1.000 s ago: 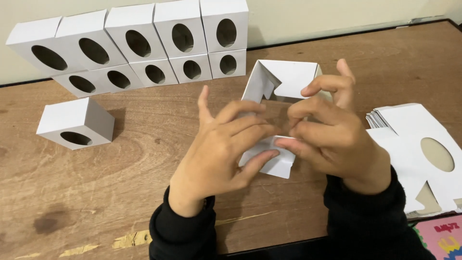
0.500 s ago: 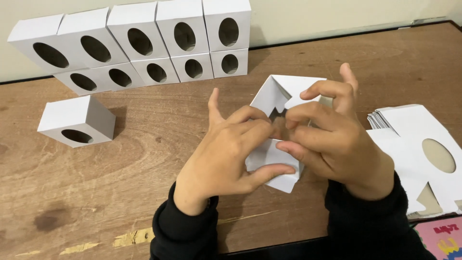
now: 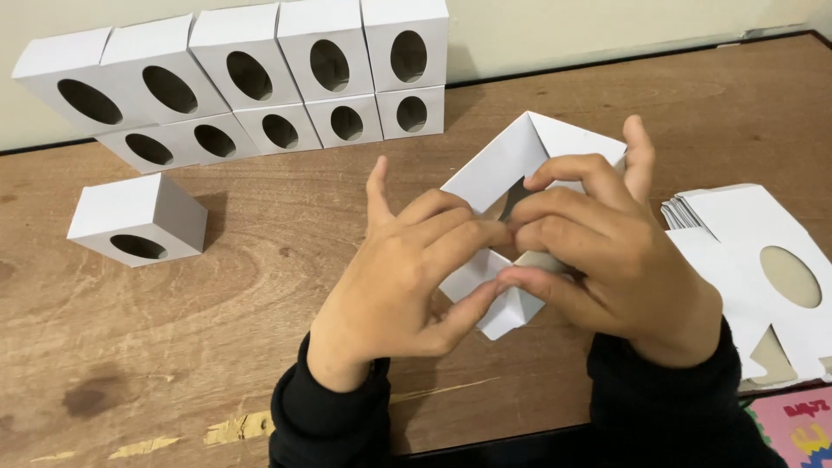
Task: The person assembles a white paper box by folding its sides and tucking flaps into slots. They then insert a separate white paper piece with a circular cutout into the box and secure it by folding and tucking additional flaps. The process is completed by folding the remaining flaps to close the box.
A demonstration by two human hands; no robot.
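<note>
Both hands hold a half-folded white cardboard box [image 3: 520, 165] above the wooden table [image 3: 260, 303], turned so one corner points away from me. My left hand [image 3: 407, 269] grips its near left side, thumb under a bottom flap. My right hand [image 3: 607, 260] pinches the right side, fingers curled over the open top edge. The box's inside is partly hidden by my fingers.
Two rows of finished white boxes with oval holes [image 3: 251, 78] stand against the back wall. One more finished box [image 3: 139, 218] sits alone at the left. A stack of flat unfolded box blanks [image 3: 763, 269] lies at the right. A colourful mat corner [image 3: 802, 429] shows bottom right.
The box has been rotated in my hands so a corner now points away, and my fingers have closed further over its flaps. Nothing else on the table moved.
</note>
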